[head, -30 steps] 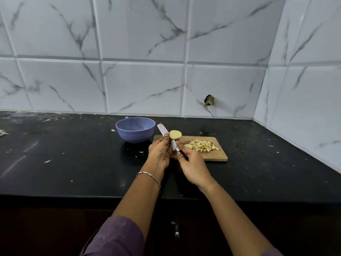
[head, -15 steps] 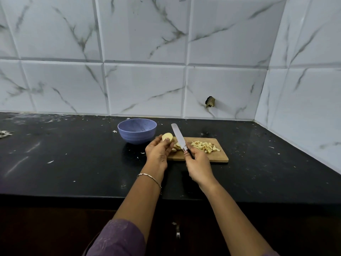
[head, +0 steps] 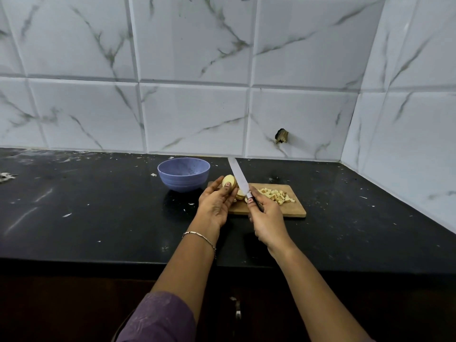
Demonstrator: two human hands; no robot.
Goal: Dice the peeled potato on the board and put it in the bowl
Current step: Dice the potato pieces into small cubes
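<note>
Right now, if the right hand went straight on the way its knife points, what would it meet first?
Likely the white marble-tiled wall: the right hand's steel-bladed knife aims just clear of the round blue bowl. Depth is unclear.

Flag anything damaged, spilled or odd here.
A dark broken hole mars the wall tile above the board. White scraps litter the counter, mostly at left. The left hand holds the potato off the board, beside the raised knife.

Both forearms extended forward, left hand (head: 217, 203) pinching potato piece (head: 229, 180), right hand (head: 267, 218) gripping knife (head: 238, 177)
</note>
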